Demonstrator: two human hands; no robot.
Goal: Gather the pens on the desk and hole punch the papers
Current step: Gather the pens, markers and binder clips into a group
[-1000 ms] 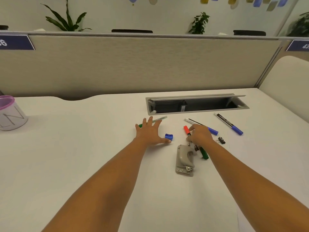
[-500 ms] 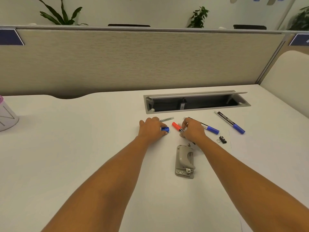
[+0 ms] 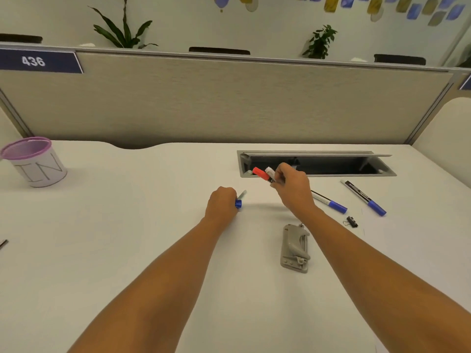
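My right hand (image 3: 293,187) is raised above the desk and grips two markers, a red-capped marker (image 3: 260,173) and a white-ended marker (image 3: 270,172), their ends sticking out to the left. My left hand (image 3: 222,205) rests on the desk with fingers curled round a blue cap (image 3: 238,203) and a thin pen (image 3: 242,194). Two blue-capped markers lie to the right, one (image 3: 328,201) close to my right wrist and one (image 3: 364,197) further out. A grey hole punch (image 3: 294,248) lies between my forearms. No paper is plainly visible.
A mesh pen cup (image 3: 35,163) with a purple rim, labelled IN, stands at the far left. An open cable tray (image 3: 331,165) is set into the desk behind my right hand. A small black binder clip (image 3: 351,221) lies right of the punch. A partition wall backs the desk.
My right hand has lifted the red and white markers off the desk, up and back. My left hand has curled round the blue cap and thin pen. The camera tilted up.
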